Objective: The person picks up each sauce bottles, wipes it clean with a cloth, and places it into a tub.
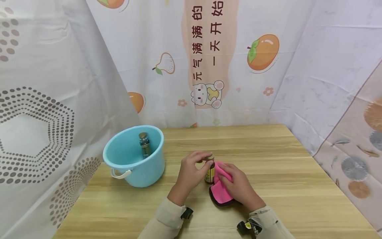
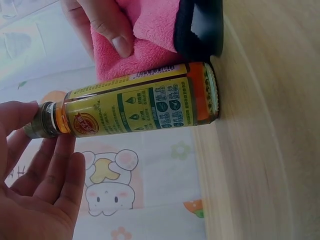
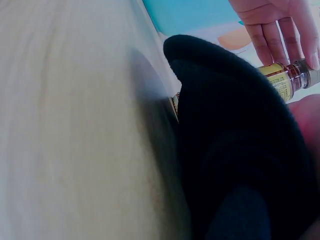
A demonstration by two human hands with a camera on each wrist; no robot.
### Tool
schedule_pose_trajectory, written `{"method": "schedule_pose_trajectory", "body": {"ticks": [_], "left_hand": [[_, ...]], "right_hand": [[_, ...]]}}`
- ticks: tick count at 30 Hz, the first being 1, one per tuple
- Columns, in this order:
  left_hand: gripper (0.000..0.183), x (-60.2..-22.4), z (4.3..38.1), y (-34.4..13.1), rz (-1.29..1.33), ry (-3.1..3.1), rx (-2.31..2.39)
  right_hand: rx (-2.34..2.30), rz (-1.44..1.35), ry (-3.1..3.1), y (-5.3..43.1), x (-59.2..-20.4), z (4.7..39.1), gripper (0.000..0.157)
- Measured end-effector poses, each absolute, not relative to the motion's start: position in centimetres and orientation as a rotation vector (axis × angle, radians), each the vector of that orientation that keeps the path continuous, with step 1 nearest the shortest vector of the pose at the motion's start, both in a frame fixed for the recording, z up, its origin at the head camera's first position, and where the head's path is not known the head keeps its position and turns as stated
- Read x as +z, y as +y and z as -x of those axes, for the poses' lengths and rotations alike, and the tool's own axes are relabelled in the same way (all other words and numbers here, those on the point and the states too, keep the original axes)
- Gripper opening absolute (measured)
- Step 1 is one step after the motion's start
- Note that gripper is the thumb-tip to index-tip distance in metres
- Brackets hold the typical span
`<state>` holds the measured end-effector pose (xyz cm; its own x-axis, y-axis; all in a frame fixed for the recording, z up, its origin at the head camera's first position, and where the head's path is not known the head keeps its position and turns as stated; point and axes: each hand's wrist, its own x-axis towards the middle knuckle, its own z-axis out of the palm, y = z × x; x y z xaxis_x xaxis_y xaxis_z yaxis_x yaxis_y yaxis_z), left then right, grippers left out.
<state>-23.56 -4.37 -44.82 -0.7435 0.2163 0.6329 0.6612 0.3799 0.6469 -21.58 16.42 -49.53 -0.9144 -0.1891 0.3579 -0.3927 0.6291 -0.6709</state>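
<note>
A glass bottle (image 1: 210,175) with a yellow label and a brownish metal cap stands upright on the table. My left hand (image 1: 191,171) pinches its cap between thumb and fingers; the left wrist view shows the other fingers spread behind the neck. My right hand (image 1: 238,186) grips a pink cloth (image 1: 221,193) with a black edge. In the left wrist view the cloth (image 2: 150,30) touches the side of the bottle (image 2: 135,102). A large dark part of the cloth (image 3: 235,130) covers most of the bottle in the right wrist view.
A light blue bucket (image 1: 149,172) with a white handle stands left of my hands. Inside it leans another capped bottle (image 1: 145,146) with a dark label. Printed curtains (image 1: 167,93) hang behind and beside the wooden table (image 1: 268,149).
</note>
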Motion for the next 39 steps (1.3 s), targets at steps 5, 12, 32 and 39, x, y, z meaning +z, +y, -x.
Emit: {"method": "schedule_pose_trajectory", "body": {"ticks": [5,12,32,39], "left_hand": [[0.03,-44.9,23.6,-4.3,0.745,-2.189,-1.34],[0.03,-45.0,23.6,-4.2,0.719,-2.178,-1.348],[0.028,-45.1,23.6,-4.3,0.801,-2.148,-1.376],[0.028,-45.1,23.7,-4.3,0.832,-2.147,-1.37]], "right_hand": [[1.135,-0.46,-2.646,16.4,-49.5,21.6,0.044],[1.106,-0.468,-2.643,16.4,-49.4,21.5,0.044],[1.25,-0.595,-2.295,16.3,-48.6,21.3,0.048],[1.326,-0.636,-2.19,16.3,-48.3,21.3,0.047]]}}
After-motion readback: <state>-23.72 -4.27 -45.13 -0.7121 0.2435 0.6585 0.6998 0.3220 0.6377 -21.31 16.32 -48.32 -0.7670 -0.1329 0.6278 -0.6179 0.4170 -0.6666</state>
